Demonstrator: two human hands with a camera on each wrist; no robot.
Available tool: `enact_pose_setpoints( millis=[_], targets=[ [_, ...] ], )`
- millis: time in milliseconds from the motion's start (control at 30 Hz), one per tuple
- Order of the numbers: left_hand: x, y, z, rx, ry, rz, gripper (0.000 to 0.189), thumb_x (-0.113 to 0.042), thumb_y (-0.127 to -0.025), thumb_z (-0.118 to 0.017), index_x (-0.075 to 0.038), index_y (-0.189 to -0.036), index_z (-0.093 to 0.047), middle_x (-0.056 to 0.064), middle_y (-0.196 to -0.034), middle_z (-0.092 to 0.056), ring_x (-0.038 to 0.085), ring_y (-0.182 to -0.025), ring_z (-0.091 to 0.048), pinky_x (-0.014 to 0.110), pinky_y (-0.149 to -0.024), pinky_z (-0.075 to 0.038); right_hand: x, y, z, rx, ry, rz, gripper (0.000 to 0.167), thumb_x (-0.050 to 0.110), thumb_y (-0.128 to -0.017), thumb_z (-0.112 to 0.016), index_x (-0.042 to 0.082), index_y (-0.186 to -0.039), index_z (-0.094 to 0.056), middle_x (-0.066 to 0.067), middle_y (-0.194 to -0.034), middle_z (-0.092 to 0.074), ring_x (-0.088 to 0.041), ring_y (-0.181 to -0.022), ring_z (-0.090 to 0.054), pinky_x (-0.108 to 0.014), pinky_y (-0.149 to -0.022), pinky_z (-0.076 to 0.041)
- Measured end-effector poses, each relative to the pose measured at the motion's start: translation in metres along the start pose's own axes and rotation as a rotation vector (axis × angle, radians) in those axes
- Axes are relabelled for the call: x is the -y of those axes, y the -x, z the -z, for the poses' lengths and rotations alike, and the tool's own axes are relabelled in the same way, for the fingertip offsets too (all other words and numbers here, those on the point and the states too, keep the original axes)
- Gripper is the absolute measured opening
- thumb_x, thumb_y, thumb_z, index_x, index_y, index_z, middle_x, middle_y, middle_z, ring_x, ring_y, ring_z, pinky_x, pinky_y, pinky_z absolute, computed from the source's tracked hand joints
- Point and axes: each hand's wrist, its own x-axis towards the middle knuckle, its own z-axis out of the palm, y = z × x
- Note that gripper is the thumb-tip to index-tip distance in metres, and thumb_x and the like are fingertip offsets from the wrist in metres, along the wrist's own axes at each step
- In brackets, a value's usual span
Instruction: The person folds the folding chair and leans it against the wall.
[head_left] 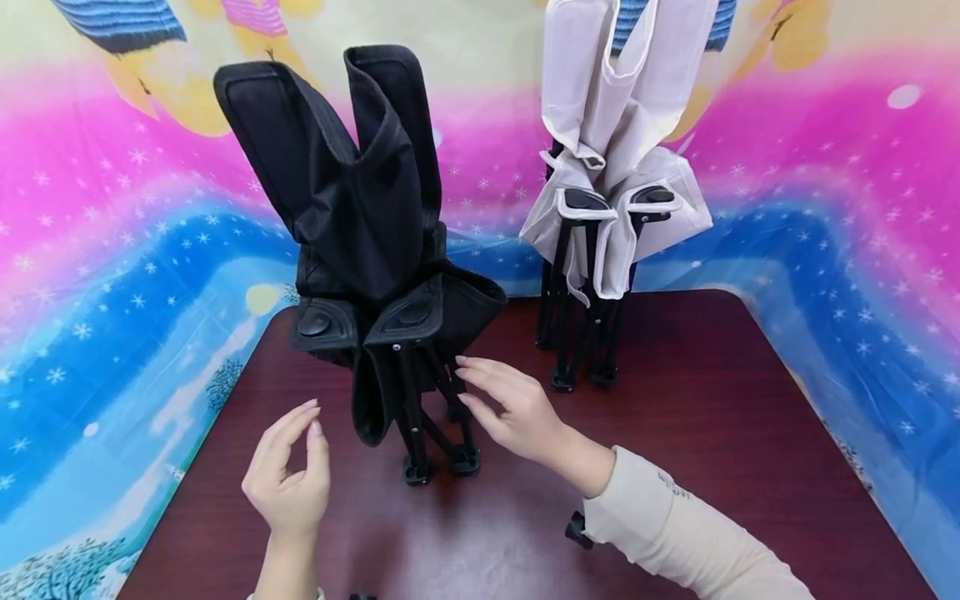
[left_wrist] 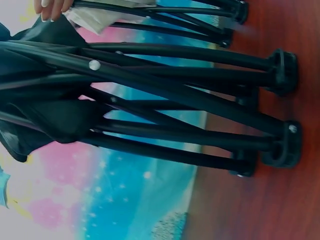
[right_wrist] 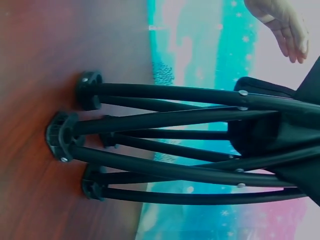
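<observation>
A small black folding chair (head_left: 367,225) stands half folded on the table, its fabric back upright and its seat sagging in the middle. Its crossed tube legs (left_wrist: 175,90) end in black plastic feet (right_wrist: 62,136). To the left of the chair, my left hand (head_left: 288,479) is raised with loosely bent fingers and holds nothing. My right hand (head_left: 521,417) is on the other side, fingers extended, fingertips right at the seat's lower edge and legs. Behind to the right stands a similar white folding chair (head_left: 622,158), its black legs close together.
The dark red-brown table (head_left: 675,417) has rounded far corners. A printed cloth (head_left: 90,275) with snowflakes hangs round its back and sides. A small black piece (head_left: 577,530) shows beside my right sleeve (head_left: 675,517), and another dark piece (head_left: 363,596) at the bottom edge.
</observation>
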Motion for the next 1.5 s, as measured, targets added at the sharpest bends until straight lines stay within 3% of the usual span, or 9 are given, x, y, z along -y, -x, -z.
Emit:
enact_pose_setpoints(
  millis=[233,500,567,800,900,1033,1267,1367,1500],
  targets=[
    [0.017,0.015,0.009,0.095,-0.074,0.021,0.009,0.005,-0.074,-0.058,0.011,-0.075,-0.064,0.019,-0.078,-0.063,0.016,-0.078,-0.060,0.018,-0.075,-0.044,-0.003,0.009,-0.004,0.012,-0.003,-0.018,0.019,0.010,-0.083,-0.056,-0.006,-0.093,-0.061,-0.018,-0.098,-0.061,-0.023,-0.093,-0.057,-0.030,-0.079,-0.046],
    [0.022,0.030,0.015,0.211,-0.148,0.071,0.015,0.010,-0.069,-0.058,0.008,-0.082,-0.065,0.018,-0.083,-0.063,0.014,-0.084,-0.059,0.015,-0.078,-0.042,-0.005,0.021,-0.007,0.020,-0.023,-0.067,0.020,0.007,-0.080,-0.059,-0.005,-0.096,-0.061,-0.018,-0.098,-0.060,-0.023,-0.094,-0.057,-0.030,-0.079,-0.046],
    [0.032,0.039,0.018,0.217,-0.110,0.099,0.019,0.010,-0.069,-0.059,0.005,-0.087,-0.065,0.016,-0.086,-0.063,0.016,-0.084,-0.059,0.018,-0.078,-0.043,-0.006,0.024,-0.009,0.026,-0.022,-0.080,0.020,0.007,-0.080,-0.059,-0.006,-0.096,-0.060,-0.018,-0.099,-0.060,-0.023,-0.094,-0.057,-0.030,-0.079,-0.046],
    [0.151,0.129,0.049,0.290,-0.121,0.171,0.032,0.000,-0.072,-0.064,-0.004,-0.103,-0.063,0.011,-0.102,-0.061,0.025,-0.093,-0.057,0.029,-0.084,-0.041,-0.007,0.033,-0.013,0.051,-0.024,-0.121,0.022,0.009,-0.082,-0.058,-0.006,-0.097,-0.060,-0.016,-0.101,-0.060,-0.022,-0.096,-0.056,-0.028,-0.079,-0.046],
    [0.172,0.148,0.052,0.315,-0.112,0.169,0.034,0.000,-0.072,-0.064,-0.003,-0.106,-0.062,0.012,-0.104,-0.060,0.026,-0.094,-0.056,0.031,-0.084,-0.041,-0.008,0.036,-0.015,0.055,-0.020,-0.129,0.022,0.010,-0.082,-0.058,-0.006,-0.097,-0.060,-0.017,-0.101,-0.060,-0.022,-0.096,-0.056,-0.028,-0.079,-0.046],
    [0.151,0.141,0.043,0.312,-0.050,0.188,0.032,0.001,-0.073,-0.063,-0.002,-0.105,-0.061,0.013,-0.104,-0.059,0.026,-0.095,-0.056,0.030,-0.085,-0.041,-0.009,0.039,-0.016,0.074,-0.013,-0.135,0.022,0.008,-0.080,-0.060,-0.006,-0.097,-0.061,-0.017,-0.101,-0.060,-0.021,-0.096,-0.056,-0.028,-0.080,-0.045],
    [0.051,0.079,0.014,0.362,-0.123,0.211,0.031,0.011,-0.065,-0.059,0.004,-0.096,-0.063,0.015,-0.092,-0.061,0.007,-0.088,-0.056,0.017,-0.078,-0.042,-0.010,0.045,-0.018,0.112,0.007,-0.156,0.024,0.005,-0.076,-0.062,-0.006,-0.098,-0.061,-0.016,-0.101,-0.060,-0.019,-0.097,-0.056,-0.028,-0.080,-0.045],
    [0.042,0.075,0.011,0.384,-0.160,0.220,0.034,0.018,-0.061,-0.060,0.006,-0.092,-0.062,0.017,-0.090,-0.061,-0.003,-0.090,-0.051,0.011,-0.077,-0.040,-0.010,0.048,-0.019,0.121,0.017,-0.168,0.025,0.005,-0.075,-0.063,-0.005,-0.098,-0.061,-0.015,-0.101,-0.060,-0.019,-0.097,-0.055,-0.027,-0.080,-0.045],
    [0.044,0.079,0.011,0.405,-0.161,0.237,0.032,0.019,-0.060,-0.060,0.006,-0.089,-0.063,0.017,-0.089,-0.061,-0.004,-0.090,-0.051,0.011,-0.076,-0.041,-0.012,0.053,-0.021,0.127,0.028,-0.183,0.025,0.006,-0.076,-0.063,-0.005,-0.098,-0.061,-0.015,-0.101,-0.060,-0.019,-0.096,-0.056,-0.027,-0.080,-0.045]
  ],
)
